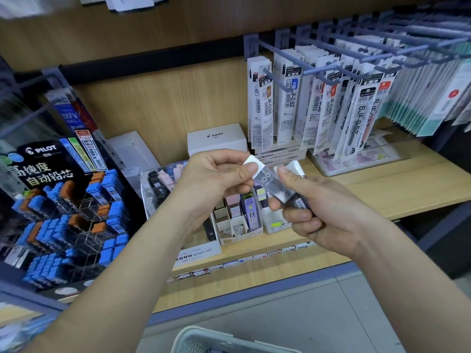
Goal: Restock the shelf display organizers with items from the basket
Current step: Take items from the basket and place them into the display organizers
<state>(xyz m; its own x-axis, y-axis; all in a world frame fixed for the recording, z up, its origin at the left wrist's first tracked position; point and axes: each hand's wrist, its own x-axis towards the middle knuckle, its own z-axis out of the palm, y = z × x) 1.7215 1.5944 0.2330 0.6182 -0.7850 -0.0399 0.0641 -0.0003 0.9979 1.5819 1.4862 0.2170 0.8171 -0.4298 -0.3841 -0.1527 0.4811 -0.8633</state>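
Observation:
My left hand (216,174) pinches the white cap end of a dark lead case (267,179) marked 100 2B-0.7, held above the shelf. My right hand (313,210) grips the lower part of that case together with a second dark lead case (297,171) with a white cap behind it. Below the hands stand the white cardboard display organizers (239,220), with upright slots partly filled with pastel and dark packs. The grey basket (204,340) shows only its rim at the bottom edge; its contents are hidden.
A black Pilot lead display (68,200) with blue and orange cases stands at left. A white Pilot box (216,140) sits at the back. Refill packs (318,110) hang from hooks at right. The wooden shelf (395,182) runs to the right, with price tags along its front edge.

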